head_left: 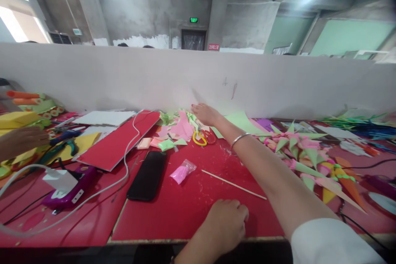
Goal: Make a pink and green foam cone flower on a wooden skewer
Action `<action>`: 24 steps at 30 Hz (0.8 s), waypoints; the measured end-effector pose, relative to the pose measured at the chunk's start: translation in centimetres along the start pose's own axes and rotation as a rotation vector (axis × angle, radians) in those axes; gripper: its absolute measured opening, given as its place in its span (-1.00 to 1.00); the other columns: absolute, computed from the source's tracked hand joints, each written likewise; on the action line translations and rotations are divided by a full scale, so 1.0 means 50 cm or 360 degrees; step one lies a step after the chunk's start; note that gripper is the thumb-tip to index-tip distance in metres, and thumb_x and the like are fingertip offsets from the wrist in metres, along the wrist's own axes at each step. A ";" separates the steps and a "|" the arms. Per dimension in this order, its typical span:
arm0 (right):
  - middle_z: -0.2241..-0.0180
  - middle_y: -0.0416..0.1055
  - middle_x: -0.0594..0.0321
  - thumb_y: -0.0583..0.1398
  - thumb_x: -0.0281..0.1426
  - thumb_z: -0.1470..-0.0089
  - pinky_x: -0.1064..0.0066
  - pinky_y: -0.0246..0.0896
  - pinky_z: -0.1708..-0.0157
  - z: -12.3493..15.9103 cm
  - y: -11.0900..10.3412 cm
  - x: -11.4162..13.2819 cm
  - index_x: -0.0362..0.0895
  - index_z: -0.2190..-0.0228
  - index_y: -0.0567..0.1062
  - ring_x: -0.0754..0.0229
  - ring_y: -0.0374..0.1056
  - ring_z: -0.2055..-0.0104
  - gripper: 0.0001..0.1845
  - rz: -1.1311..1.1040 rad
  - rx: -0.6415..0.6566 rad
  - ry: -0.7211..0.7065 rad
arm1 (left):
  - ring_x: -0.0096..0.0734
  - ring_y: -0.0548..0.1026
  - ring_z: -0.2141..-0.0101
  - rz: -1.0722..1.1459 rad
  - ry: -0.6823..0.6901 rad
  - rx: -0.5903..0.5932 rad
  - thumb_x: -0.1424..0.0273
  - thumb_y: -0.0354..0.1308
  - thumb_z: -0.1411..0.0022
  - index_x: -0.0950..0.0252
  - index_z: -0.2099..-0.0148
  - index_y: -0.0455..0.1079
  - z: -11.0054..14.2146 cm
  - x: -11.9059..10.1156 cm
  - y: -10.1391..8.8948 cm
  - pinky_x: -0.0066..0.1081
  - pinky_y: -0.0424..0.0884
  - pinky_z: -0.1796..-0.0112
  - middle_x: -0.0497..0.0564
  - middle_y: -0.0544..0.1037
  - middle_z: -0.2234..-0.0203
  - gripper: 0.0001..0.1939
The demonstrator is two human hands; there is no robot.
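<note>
My right hand (206,114) reaches across the red table (185,210) to its far side. Its fingers stretch out over a heap of pink and green paper scraps (181,126) against the white partition (154,78). A silver bracelet (239,138) circles that wrist. Yellow-handled scissors (200,138) lie just below the hand. My left hand (225,222) rests near the front edge as a loose fist with nothing visible in it. A thin wooden stick (233,184) lies between my hands.
A black phone (147,175) and a small pink bag (183,171) lie mid-table. At the left are a red sheet (119,140), a white cable (125,161), a purple glue gun (68,192) and another person's hand (18,140). Green and pink paper cones (297,148) crowd the right.
</note>
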State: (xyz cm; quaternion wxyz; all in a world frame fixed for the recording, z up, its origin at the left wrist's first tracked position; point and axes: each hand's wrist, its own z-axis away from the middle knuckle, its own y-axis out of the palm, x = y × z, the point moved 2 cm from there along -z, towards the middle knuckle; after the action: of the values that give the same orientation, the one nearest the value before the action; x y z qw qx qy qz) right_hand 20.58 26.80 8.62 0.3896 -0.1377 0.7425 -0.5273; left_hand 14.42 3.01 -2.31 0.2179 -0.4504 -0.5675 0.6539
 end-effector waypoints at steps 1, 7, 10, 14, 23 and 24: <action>-0.07 0.18 -0.07 -0.11 -0.62 -0.07 0.18 -0.26 -0.10 0.004 -0.006 -0.003 -0.39 0.07 0.33 0.07 -0.10 -0.19 -0.59 0.0009 -0.0017 -0.0002 | -0.34 0.43 0.38 0.0004 -0.0005 -0.0005 0.49 -0.05 -0.10 0.30 0.26 0.30 0.000 0.000 0.000 -0.41 0.32 0.40 0.02 0.48 0.36 -0.85; -0.09 0.15 -0.09 -0.14 -0.63 -0.09 0.17 -0.15 -0.08 0.030 -0.045 -0.023 -0.41 0.04 0.29 0.07 -0.04 -0.18 -0.58 0.0051 -0.0136 -0.0008 | -0.35 0.43 0.39 0.0026 -0.0014 -0.0024 0.49 -0.05 -0.09 0.29 0.28 0.31 -0.002 0.006 0.007 -0.42 0.33 0.39 0.00 0.48 0.38 -0.84; -0.12 0.12 -0.06 -0.15 -0.66 -0.07 0.12 -0.11 -0.07 0.052 -0.066 -0.030 -0.37 0.01 0.25 0.06 -0.04 -0.18 -0.55 0.0078 -0.0229 0.0037 | -0.37 0.43 0.38 0.0031 0.0011 -0.0073 0.48 -0.05 -0.10 0.28 0.27 0.31 0.000 0.008 0.009 -0.43 0.33 0.37 0.00 0.48 0.38 -0.85; -0.14 0.07 -0.08 -0.12 -0.66 -0.04 0.08 -0.06 -0.06 0.104 -0.101 -0.027 -0.38 -0.02 0.22 0.01 -0.03 -0.18 -0.53 0.0103 -0.0345 0.0090 | -0.38 0.44 0.37 0.0044 0.0008 -0.0093 0.48 -0.03 -0.09 0.28 0.26 0.32 0.004 0.006 0.001 -0.44 0.34 0.35 -0.01 0.48 0.37 -0.84; -0.13 0.09 0.01 0.00 -0.45 -0.04 0.20 0.01 -0.09 0.374 -0.174 0.134 -0.21 -0.12 0.04 0.09 0.02 -0.16 -0.42 -0.0396 -0.0896 0.0545 | -0.33 0.45 0.29 0.0078 -0.0343 -0.0449 0.49 -0.05 -0.10 0.27 0.19 0.33 0.040 0.068 -0.081 -0.35 0.37 0.26 0.03 0.49 0.32 -0.78; -0.13 0.08 0.03 0.01 -0.45 -0.03 0.21 0.02 -0.09 0.409 -0.166 0.165 -0.19 -0.13 0.02 0.09 0.00 -0.17 -0.40 -0.0496 -0.0874 0.0572 | -0.32 0.44 0.26 0.0093 -0.0368 -0.0544 0.47 -0.03 -0.10 0.28 0.17 0.32 0.054 0.083 -0.090 -0.34 0.37 0.23 0.05 0.48 0.28 -0.78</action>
State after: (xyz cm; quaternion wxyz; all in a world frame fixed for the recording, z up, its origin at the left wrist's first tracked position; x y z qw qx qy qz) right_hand 28.22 4.53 9.56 0.1163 -0.2537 0.8832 -0.3770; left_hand 9.06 6.02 0.38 0.0528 -0.4191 -0.6781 0.6015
